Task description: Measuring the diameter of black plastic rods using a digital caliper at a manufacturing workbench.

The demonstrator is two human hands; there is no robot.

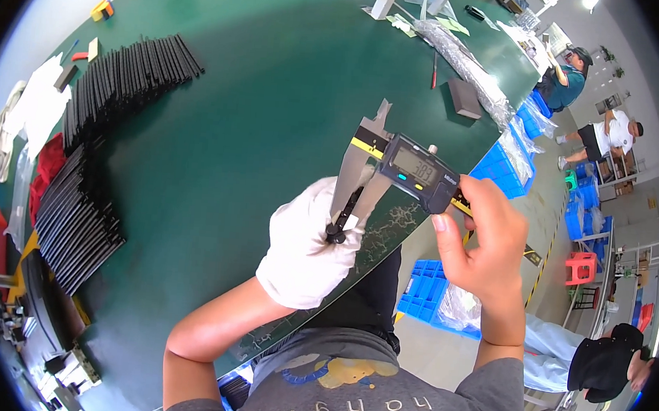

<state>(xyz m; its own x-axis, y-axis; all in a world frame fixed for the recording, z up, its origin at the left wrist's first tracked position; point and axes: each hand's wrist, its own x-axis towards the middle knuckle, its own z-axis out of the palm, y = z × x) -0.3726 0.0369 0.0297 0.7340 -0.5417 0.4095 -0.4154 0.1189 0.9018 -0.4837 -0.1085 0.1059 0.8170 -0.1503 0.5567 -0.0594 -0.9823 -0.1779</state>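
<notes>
My left hand (304, 242), in a white glove, is closed round a short black rod (337, 230) whose end shows beside the fingers. A digital caliper (421, 172) with a dark body and steel jaws is in my bare right hand (491, 243). Thumb and fingers pinch it at the lower right of its body. Its jaws straddle the rod next to the glove; whether both touch it, I cannot tell. Many thin black rods (128, 77) lie side by side in a curved row at the left of the green table (252, 108), with a second batch (80, 222) nearer me.
A dark block (464, 99), a red-handled screwdriver (434, 69) and a long clear plastic-wrapped bundle (469, 70) lie at the far right. Blue crates (504, 168) stand along the table's right edge. A red cloth (48, 167) is beside the rods. Several people are farther right.
</notes>
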